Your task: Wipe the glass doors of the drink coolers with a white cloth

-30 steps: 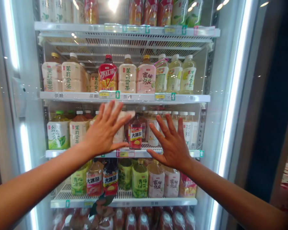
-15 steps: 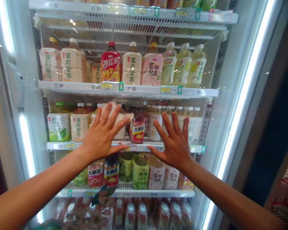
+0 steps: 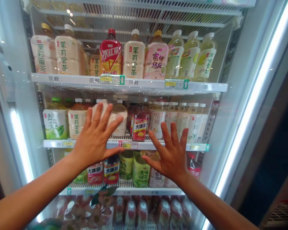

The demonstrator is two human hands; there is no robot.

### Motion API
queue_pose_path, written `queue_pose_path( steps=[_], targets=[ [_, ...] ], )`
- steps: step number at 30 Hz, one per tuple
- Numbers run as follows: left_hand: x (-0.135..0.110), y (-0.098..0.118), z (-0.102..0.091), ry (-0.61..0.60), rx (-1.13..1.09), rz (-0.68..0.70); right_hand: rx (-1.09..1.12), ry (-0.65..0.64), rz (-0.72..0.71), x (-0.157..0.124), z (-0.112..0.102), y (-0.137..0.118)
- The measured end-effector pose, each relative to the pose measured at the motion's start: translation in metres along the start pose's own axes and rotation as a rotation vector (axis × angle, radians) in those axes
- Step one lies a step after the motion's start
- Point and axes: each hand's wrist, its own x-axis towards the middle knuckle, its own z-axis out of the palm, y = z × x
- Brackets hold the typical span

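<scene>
My left hand (image 3: 92, 137) is spread flat with its palm away from me, in front of the middle shelf of a lit drinks fridge. A pale, crumpled-looking piece like a tissue or cloth (image 3: 102, 108) shows behind its fingers, mostly hidden by them. To the right, my right hand (image 3: 171, 151) is also spread, its fingers apart and nothing visible in it. Reflections suggest a glass door in front of the bottles; whether either palm touches it, I cannot tell. Between the hands stands a dark tea bottle with a red label (image 3: 140, 126).
Large tea bottles, including a red one (image 3: 110, 54), line the upper shelf (image 3: 146, 83). A green-labelled bottle (image 3: 55, 119) stands at the left of the middle shelf. More bottles fill the shelves below. Bright light strips (image 3: 249, 95) run along the fridge's sides.
The view has moved closer to the shelves and tilted down slightly. Both hands sit slightly lower against the shelves and remain spread. Less of the pale piece shows beside my left fingers.
</scene>
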Motion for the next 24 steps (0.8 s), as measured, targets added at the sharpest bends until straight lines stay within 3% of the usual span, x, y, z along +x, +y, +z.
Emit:
queue_pose_path(
  steps=[3, 6, 8, 11, 14, 16, 18, 22, 24],
  targets=[
    [-0.005, 0.008, 0.004, 0.021, -0.007, -0.061, -0.003, 0.005, -0.003, 0.000, 0.001, 0.000],
    [-0.057, 0.045, 0.018, -0.045, -0.006, 0.075, -0.002, 0.008, -0.004, -0.001, 0.001, 0.000],
    [-0.085, 0.059, 0.022, -0.125, 0.006, 0.193, -0.002, 0.006, -0.005, -0.001, 0.001, 0.000],
    [-0.080, 0.038, 0.013, -0.120, 0.012, 0.232, 0.001, 0.005, -0.006, -0.001, 0.000, 0.000],
    [-0.037, -0.006, -0.002, -0.020, 0.021, 0.035, -0.003, 0.007, -0.008, -0.001, 0.000, 0.000],
    [-0.021, -0.018, -0.006, 0.002, 0.024, -0.054, -0.005, 0.012, -0.010, -0.001, 0.001, 0.000],
    [-0.030, -0.009, 0.000, 0.001, 0.013, -0.061, 0.002, 0.020, -0.006, -0.001, 0.002, -0.001],
    [-0.090, 0.033, 0.016, -0.079, 0.019, 0.110, 0.012, 0.026, 0.001, -0.001, 0.002, -0.001],
    [-0.102, 0.031, 0.015, -0.117, 0.035, 0.198, 0.011, 0.012, 0.004, -0.001, 0.001, -0.001]
  ],
)
